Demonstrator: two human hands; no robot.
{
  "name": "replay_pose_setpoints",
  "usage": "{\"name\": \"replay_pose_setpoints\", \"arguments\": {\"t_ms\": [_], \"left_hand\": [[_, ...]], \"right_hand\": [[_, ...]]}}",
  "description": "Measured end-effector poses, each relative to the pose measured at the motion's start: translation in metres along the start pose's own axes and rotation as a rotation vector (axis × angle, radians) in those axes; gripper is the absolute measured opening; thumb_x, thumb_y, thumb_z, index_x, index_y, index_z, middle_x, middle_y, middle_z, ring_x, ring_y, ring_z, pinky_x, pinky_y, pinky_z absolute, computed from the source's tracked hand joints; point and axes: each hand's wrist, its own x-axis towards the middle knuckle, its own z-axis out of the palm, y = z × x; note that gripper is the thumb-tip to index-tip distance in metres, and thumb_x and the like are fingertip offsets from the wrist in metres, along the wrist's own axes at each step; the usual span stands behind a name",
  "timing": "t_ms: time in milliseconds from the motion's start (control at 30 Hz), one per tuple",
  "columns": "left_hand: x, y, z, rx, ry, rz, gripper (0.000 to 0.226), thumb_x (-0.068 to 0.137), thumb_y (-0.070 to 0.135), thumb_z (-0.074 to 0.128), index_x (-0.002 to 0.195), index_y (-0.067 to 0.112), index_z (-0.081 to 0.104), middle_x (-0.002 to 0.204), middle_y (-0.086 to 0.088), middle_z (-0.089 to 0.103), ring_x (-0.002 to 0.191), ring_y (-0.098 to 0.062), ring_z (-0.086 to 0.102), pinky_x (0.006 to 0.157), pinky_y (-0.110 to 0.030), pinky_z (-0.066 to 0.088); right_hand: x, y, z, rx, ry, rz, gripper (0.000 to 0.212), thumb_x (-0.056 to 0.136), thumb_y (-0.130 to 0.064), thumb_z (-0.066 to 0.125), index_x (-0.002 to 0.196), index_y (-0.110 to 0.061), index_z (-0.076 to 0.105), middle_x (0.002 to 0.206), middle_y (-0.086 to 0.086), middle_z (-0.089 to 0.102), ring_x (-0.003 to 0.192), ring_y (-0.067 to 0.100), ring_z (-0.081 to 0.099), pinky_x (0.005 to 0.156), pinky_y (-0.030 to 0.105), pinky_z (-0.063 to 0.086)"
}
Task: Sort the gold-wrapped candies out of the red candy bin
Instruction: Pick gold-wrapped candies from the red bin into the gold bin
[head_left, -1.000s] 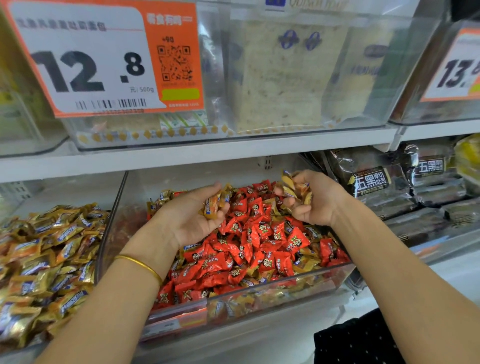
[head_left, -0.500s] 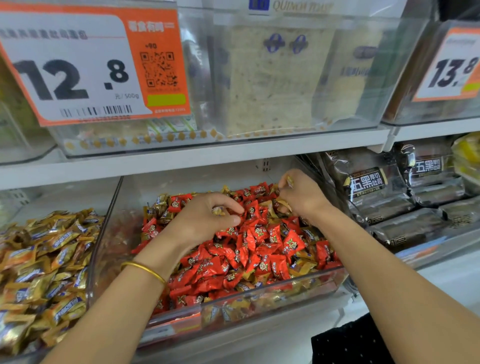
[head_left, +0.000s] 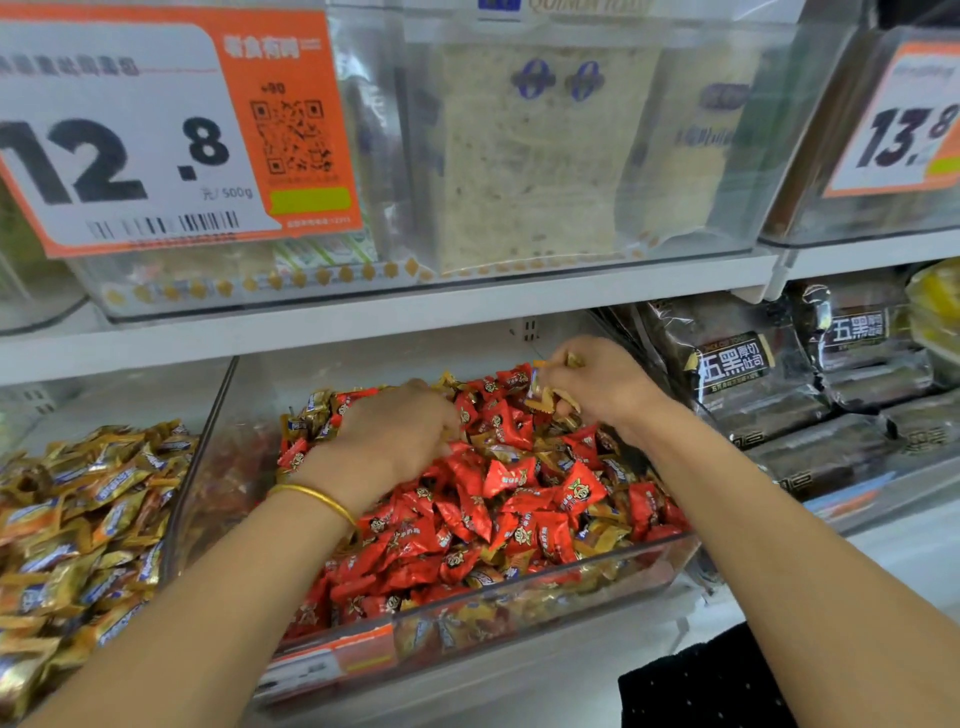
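A clear plastic bin (head_left: 519, 603) on the lower shelf holds a heap of red-wrapped candies (head_left: 509, 478) with gold-wrapped candies (head_left: 311, 415) mixed in. My left hand (head_left: 395, 431) lies palm down on the heap at the bin's back left, fingers curled into the candies; whether it holds any is hidden. My right hand (head_left: 597, 384) is at the bin's back right, fingers curled round several gold candies (head_left: 540, 395) that stick out of its grip.
A second bin at the left is full of gold-wrapped candies (head_left: 78, 519). Dark bread packs (head_left: 753, 374) lie at the right. The upper shelf (head_left: 415, 306) with clear boxes and orange price tags (head_left: 171, 130) overhangs the bins closely.
Both hands were raised above the heap with gold candies in them. They have come down into the back of the red bin, the left turning palm down onto the candies.
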Motion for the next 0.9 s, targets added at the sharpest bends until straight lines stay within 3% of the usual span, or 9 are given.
{"name": "replay_pose_setpoints", "arguments": {"t_ms": [133,233,333,400,533,633,700,800,900], "left_hand": [[0.002,0.006,-0.009,-0.195,0.116,0.011,0.034,0.090,0.043,0.054,0.124,0.039,0.056,0.113,-0.001,0.047,0.108,-0.023,0.054,0.093,-0.033,0.044],[0.018,0.034,-0.009,-0.307,0.098,0.157,0.037,0.086,0.044,0.059,0.122,0.034,0.060,0.127,-0.002,0.053,0.116,-0.022,0.051,0.099,-0.034,0.041],[0.034,0.058,0.001,-0.175,-0.101,0.243,0.052,0.085,0.044,0.061,0.133,0.025,0.052,0.138,-0.001,0.050,0.124,-0.021,0.047,0.102,-0.033,0.040],[0.042,0.062,0.008,-0.036,-0.174,0.236,0.054,0.085,0.045,0.060,0.133,0.021,0.051,0.134,-0.003,0.053,0.119,-0.023,0.050,0.096,-0.035,0.045],[0.042,0.050,0.011,0.039,-0.090,0.163,0.040,0.083,0.042,0.064,0.120,0.026,0.058,0.120,0.003,0.056,0.111,-0.021,0.052,0.078,-0.029,0.043],[0.036,0.034,0.009,0.002,-0.053,0.133,0.034,0.084,0.041,0.064,0.113,0.024,0.060,0.117,0.001,0.056,0.108,-0.021,0.052,0.080,-0.030,0.043],[0.032,0.021,0.008,-0.033,-0.044,0.120,0.031,0.085,0.040,0.063,0.110,0.022,0.061,0.117,0.000,0.057,0.107,-0.021,0.053,0.086,-0.033,0.046],[0.023,0.003,0.005,-0.214,-0.025,0.092,0.026,0.085,0.036,0.064,0.102,0.018,0.061,0.111,-0.002,0.058,0.102,-0.022,0.054,0.087,-0.034,0.046],[0.012,-0.006,0.003,-0.526,0.097,0.043,0.017,0.085,0.029,0.066,0.087,0.014,0.058,0.089,0.000,0.058,0.084,-0.018,0.055,0.069,-0.024,0.040]], "right_hand": [[-0.020,-0.011,-0.014,0.335,0.010,0.032,0.010,0.091,-0.006,0.052,0.082,-0.011,0.051,0.069,0.009,0.059,0.052,0.012,0.053,0.042,0.021,0.032],[-0.030,-0.016,-0.021,0.439,0.054,0.034,0.013,0.091,-0.007,0.048,0.086,-0.018,0.053,0.067,0.005,0.058,0.051,0.010,0.054,0.041,0.017,0.031],[-0.039,-0.019,-0.029,0.587,0.037,0.035,0.023,0.094,-0.007,0.041,0.092,-0.018,0.061,0.073,0.009,0.061,0.056,0.015,0.061,0.038,0.016,0.030],[-0.044,-0.019,-0.034,0.684,-0.015,0.069,0.023,0.096,-0.009,0.042,0.092,-0.015,0.064,0.070,0.008,0.062,0.055,0.017,0.062,0.037,0.016,0.030],[-0.046,-0.016,-0.035,0.818,-0.154,0.185,0.016,0.094,-0.025,0.055,0.081,-0.017,0.056,0.057,0.002,0.056,0.049,0.013,0.056,0.035,0.015,0.032],[-0.043,-0.015,-0.033,0.885,-0.194,0.256,0.019,0.088,-0.030,0.062,0.077,-0.019,0.051,0.057,0.000,0.053,0.049,0.012,0.057,0.034,0.014,0.033],[-0.040,-0.014,-0.031,0.813,-0.195,0.244,0.020,0.086,-0.024,0.066,0.074,-0.019,0.050,0.057,0.000,0.054,0.050,0.012,0.059,0.035,0.014,0.034],[-0.032,-0.011,-0.021,0.364,-0.116,0.121,0.023,0.081,-0.003,0.064,0.070,-0.017,0.049,0.062,0.003,0.056,0.050,0.013,0.057,0.039,0.018,0.034],[-0.025,-0.010,-0.010,-0.044,-0.107,-0.004,0.010,0.078,0.004,0.056,0.082,-0.002,0.063,0.080,0.011,0.065,0.062,0.017,0.058,0.045,0.020,0.043]]}}
